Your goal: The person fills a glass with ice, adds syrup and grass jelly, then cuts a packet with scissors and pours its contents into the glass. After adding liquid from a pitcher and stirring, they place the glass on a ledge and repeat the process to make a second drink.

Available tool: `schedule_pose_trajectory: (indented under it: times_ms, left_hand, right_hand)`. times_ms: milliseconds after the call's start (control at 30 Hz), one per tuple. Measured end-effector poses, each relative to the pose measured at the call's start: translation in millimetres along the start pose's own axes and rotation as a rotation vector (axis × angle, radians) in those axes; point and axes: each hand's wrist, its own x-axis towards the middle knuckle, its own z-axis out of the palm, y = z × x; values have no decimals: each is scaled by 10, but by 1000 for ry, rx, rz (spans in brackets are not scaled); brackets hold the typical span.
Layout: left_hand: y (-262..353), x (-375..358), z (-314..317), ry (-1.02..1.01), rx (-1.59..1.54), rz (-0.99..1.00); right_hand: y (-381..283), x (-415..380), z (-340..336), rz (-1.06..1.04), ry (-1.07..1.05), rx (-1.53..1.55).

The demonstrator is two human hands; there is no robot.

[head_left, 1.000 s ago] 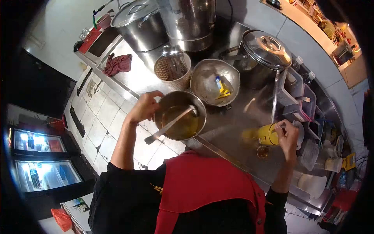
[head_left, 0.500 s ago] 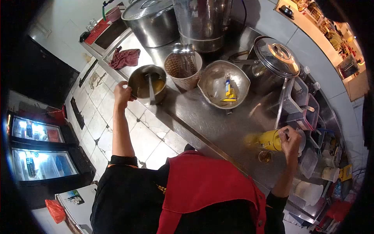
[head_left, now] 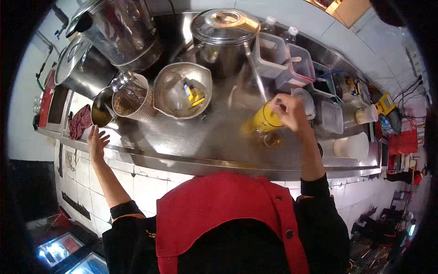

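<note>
My left hand (head_left: 97, 142) is open with its fingers apart, just in front of a metal pot (head_left: 101, 114) that has a utensil standing in it. Whether the fingertips touch the pot is hard to see. My right hand (head_left: 290, 112) is closed at a yellow cylindrical container (head_left: 265, 119), which looks like a jug or mug; its left end is blurred. Beside it, nearer my body, a small glass (head_left: 273, 139) with amber contents stands on the steel counter (head_left: 205, 141).
A metal bowl (head_left: 162, 93) holds yellow packets. Left of it stands a woven-pattern bin (head_left: 143, 107) with utensils. A lidded pot (head_left: 223, 50) is behind, plastic tubs (head_left: 269, 57) are at right, and a dark red cloth (head_left: 80, 122) lies far left.
My view has turned to the right. My left hand has let go of the metal pot's edge and spread its fingers. My right hand stays at the yellow container.
</note>
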Motion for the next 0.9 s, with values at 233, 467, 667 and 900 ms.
schedule_pose_trajectory:
  times_ms: [233,467,667,900]
  left_hand:
    - [559,-409,516,334,52,839]
    - [752,-1857,1942,-763,77,566]
    - [139,-2344,2921,-1143,284,537]
    - [85,-2556,3303,-1299,542,480]
  right_hand:
    - [52,-37,-11,0,121,-41]
    - [162,-95,50,94,231,16]
    - [122,-116,18,86,301,40]
    - [5,-249,-137,71,171,83]
